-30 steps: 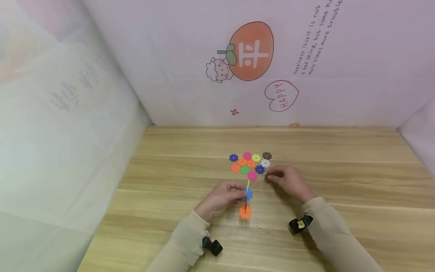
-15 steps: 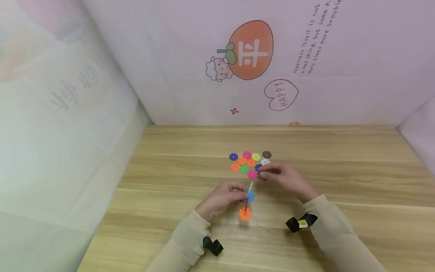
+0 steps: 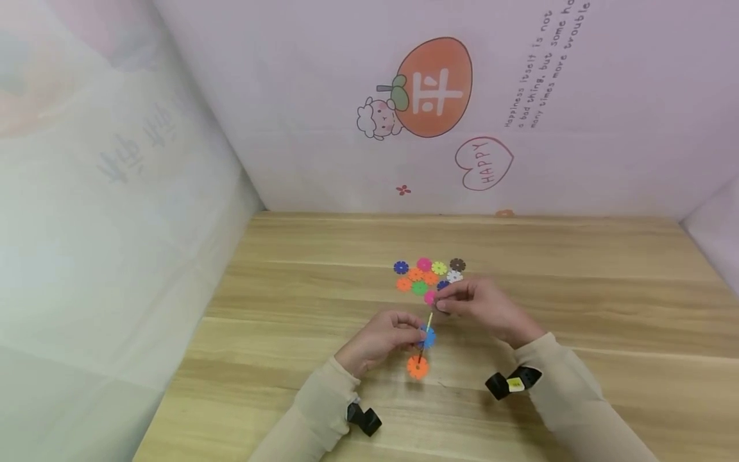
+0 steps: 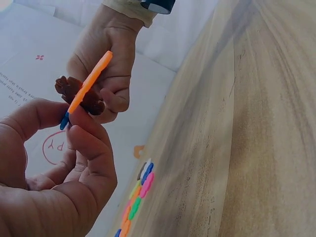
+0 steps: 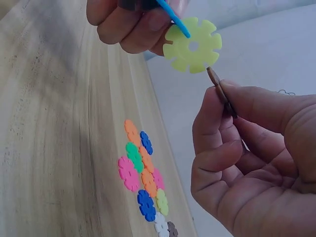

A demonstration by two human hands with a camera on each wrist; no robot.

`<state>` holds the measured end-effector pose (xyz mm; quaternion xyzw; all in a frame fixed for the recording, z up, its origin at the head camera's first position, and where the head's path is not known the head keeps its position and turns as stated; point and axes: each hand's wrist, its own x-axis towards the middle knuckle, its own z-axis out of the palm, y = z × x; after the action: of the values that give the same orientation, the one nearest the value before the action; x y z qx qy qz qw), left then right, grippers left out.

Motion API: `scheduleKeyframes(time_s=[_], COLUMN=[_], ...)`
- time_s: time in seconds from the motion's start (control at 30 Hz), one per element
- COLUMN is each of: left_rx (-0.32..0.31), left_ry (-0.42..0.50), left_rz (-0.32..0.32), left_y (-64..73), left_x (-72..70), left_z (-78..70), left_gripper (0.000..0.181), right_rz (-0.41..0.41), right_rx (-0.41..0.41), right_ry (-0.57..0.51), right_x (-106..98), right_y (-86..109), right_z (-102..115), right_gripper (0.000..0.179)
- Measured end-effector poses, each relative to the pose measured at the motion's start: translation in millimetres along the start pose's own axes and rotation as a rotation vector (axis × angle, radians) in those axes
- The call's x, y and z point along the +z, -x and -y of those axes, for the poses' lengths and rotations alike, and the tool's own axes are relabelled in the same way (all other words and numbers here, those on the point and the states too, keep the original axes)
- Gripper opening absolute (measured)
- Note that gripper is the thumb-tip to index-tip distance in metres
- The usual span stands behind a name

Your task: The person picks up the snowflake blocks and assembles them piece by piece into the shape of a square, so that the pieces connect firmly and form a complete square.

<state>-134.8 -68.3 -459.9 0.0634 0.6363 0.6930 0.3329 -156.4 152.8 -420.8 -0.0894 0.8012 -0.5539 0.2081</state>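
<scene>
In the head view my left hand (image 3: 385, 337) pinches the blue notched disc (image 3: 430, 337) of a small joined chain. An orange disc (image 4: 91, 81) hangs at its lower end, with a dark brown disc (image 4: 71, 89) crossing it. At the upper end stands a yellow disc (image 5: 205, 54), edge-on to the head camera. My right hand (image 3: 487, 311) holds another brown notched disc (image 5: 222, 94) between thumb and forefinger. In the right wrist view its edge is right at the rim of the yellow disc.
Beyond the hands, several loose notched discs lie grouped flat on the wooden table (image 3: 577, 276), among them a green disc (image 3: 419, 288), a white disc (image 3: 454, 276) and a dark blue disc (image 3: 401, 267). A printed cloth wall (image 3: 323, 160) rises behind the table.
My right hand has moved left from beside the loose discs, bringing the brown disc close to the chain's yellow end. My left hand keeps its pinch, and the chain has shifted slightly.
</scene>
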Motion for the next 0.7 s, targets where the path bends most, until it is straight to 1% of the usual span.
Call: scheduleKeyframes(time_s=[0.13, 0.37, 0.47, 0.6, 0.7], left_rx=[0.0, -0.007, -0.016, -0.024, -0.028], left_ry=[0.0, -0.018, -0.029, -0.039, -0.047], left_rz=[0.003, 0.008, 0.014, 0.021, 0.023], left_y=[-1.7, -1.3, -1.4, -1.3, -1.5], left_x=[-0.4, -1.5, -1.4, -1.0, -0.7], left_z=[2.7, 2.5, 2.1, 1.9, 2.2], left_gripper=[0.018, 0.019, 0.019, 0.018, 0.018], right_rz=[0.015, 0.035, 0.06, 0.112, 0.142], right_rx=[-0.012, -0.019, -0.037, -0.055, -0.06], right_ry=[0.004, 0.024, 0.027, 0.028, 0.047], right_x=[1.4, -0.4, -1.0, -2.1, -3.0], right_y=[-0.3, -2.4, -2.7, -2.3, -2.7], right_z=[-0.4, -3.3, -3.3, -1.4, 0.0], right_gripper=[0.028, 0.031, 0.026, 0.019, 0.018])
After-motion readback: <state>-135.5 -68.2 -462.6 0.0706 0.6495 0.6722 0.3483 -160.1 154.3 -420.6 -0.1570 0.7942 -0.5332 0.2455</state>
